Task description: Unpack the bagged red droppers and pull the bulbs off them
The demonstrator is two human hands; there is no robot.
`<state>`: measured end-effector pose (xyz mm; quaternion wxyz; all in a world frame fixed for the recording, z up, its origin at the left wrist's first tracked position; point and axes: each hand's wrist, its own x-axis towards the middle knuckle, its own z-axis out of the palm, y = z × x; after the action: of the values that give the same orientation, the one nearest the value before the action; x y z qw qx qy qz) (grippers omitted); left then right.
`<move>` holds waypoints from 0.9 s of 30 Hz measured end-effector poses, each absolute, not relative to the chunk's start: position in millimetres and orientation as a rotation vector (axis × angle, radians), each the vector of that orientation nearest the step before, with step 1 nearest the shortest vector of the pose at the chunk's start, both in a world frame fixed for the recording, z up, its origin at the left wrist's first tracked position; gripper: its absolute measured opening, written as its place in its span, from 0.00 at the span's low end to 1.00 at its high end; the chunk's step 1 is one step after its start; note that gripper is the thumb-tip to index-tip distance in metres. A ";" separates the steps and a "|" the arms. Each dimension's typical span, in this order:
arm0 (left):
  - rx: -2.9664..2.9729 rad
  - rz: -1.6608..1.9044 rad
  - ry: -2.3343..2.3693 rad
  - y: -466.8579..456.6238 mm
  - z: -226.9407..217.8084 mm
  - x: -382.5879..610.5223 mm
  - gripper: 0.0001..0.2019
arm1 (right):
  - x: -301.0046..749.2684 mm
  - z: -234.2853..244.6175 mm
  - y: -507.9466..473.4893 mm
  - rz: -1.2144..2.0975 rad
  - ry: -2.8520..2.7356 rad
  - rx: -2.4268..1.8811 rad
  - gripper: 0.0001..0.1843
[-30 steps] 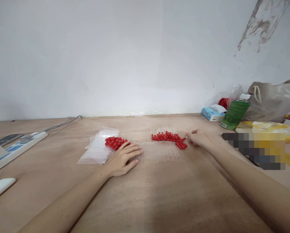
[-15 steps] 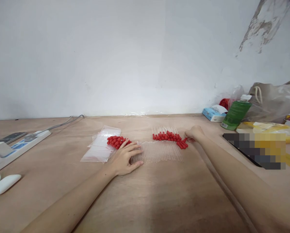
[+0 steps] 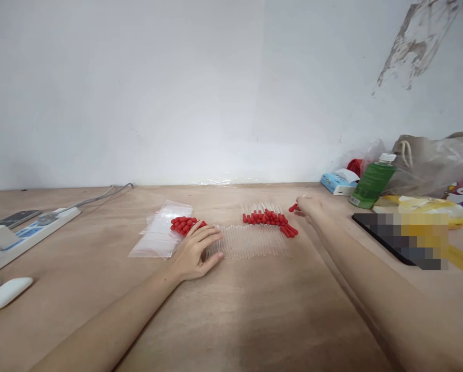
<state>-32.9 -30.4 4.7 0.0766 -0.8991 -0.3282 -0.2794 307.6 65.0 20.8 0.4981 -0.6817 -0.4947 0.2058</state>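
Observation:
My right hand pinches a red rubber dropper bulb just above the table. Whether a tube is attached to it cannot be seen. To its left is a row of red bulbs, with thin clear tubes reaching back behind them. A second row of clear dropper tubes lies side by side in front. My left hand rests with fingers spread over the left end of this row. Partly hidden behind it, a pile of red rubber bulbs lies on clear plastic bags.
A white power strip with a cable and a white plug-like device lie at left. On the right are a tissue pack, a green bottle, plastic bags and a dark phone-like slab. A wall stands behind the table.
My right hand has lifted back and slightly up, carrying a red bulb away from the right end of the row. My left hand has shifted slightly left, its fingers still spread.

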 end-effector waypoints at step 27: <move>-2.529 -0.943 -0.818 -66.9 5.5 -0.8 0.09 | 230.0 -12.5 -68.4 -0.451 -2.219 -0.817 0.07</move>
<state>-0.8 -66.9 5.5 0.1601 -0.8851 -0.2865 -0.3302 230.0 -68.4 -12.5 0.3588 -0.3169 -0.8603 -0.1750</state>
